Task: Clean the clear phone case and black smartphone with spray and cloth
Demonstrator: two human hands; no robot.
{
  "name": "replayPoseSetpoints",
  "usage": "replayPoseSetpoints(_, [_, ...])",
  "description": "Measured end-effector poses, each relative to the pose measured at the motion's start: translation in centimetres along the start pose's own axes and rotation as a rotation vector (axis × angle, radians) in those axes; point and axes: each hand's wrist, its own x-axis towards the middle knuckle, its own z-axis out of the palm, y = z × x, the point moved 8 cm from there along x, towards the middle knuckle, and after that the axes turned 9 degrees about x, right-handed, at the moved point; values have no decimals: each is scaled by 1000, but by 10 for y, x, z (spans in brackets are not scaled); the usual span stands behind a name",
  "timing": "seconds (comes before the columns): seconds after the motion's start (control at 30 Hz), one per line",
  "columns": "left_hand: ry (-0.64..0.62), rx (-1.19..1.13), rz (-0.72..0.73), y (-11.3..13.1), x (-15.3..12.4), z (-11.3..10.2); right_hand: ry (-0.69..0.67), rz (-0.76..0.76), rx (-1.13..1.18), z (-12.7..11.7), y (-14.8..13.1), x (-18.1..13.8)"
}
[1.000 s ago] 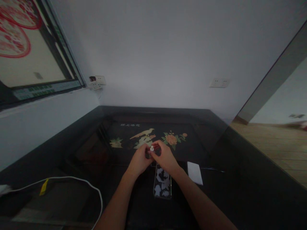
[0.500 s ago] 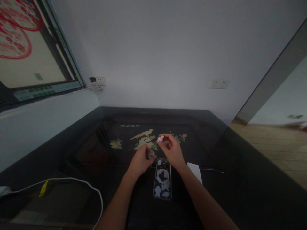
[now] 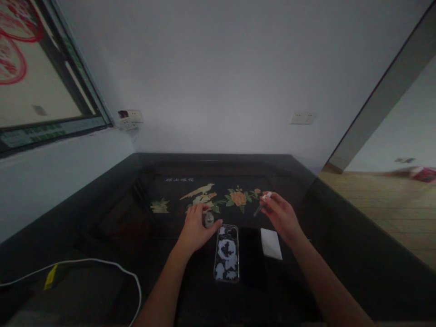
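Observation:
My left hand (image 3: 197,230) is closed around a small clear glass bottle (image 3: 209,220) on the dark table, its open neck facing up. Pinched in my right hand (image 3: 282,215) is a dropper (image 3: 266,198) with a white top and a thin clear tube slanting down to the left. Just below the bottle lies a clear phone case (image 3: 226,254) with white patterns. To its right is a flat black phone-like slab (image 3: 251,254), hard to make out against the table. A white folded cloth or pad (image 3: 271,244) lies beside that, under my right wrist.
The glossy black table (image 3: 136,227) has a bird-and-flower picture (image 3: 237,198) on its top. A white cable (image 3: 98,260) with a yellow tag (image 3: 51,277) curves along the left. Wall sockets (image 3: 303,118) sit behind the table.
My right hand has moved right, away from the bottle, and the dropper's tube now shows. The black slab and the whole white pad have come into view. My left hand stays at the bottle.

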Motion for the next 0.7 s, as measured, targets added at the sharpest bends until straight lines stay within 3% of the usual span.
replayPoseSetpoints(0.1, [213,2,-1,15,-3,-28,83,89,95,-38,10,-1])
replayPoseSetpoints(0.17, [305,-13,80,38,-8,-41,137,116,145,-58,16,0])
replayPoseSetpoints(0.27, [131,11,339,94,-18,-26,183,123,177,-73,21,3])
replayPoseSetpoints(0.4, [-271,173,541,152,-36,31,203,89,109,-75,19,2])
replayPoseSetpoints(0.53, [-415,309,632,174,-41,73,164,-1,-163,-70,5,-11])
replayPoseSetpoints(0.7, [-450,260,657,177,-45,96,80,-137,-400,-61,-12,-36])
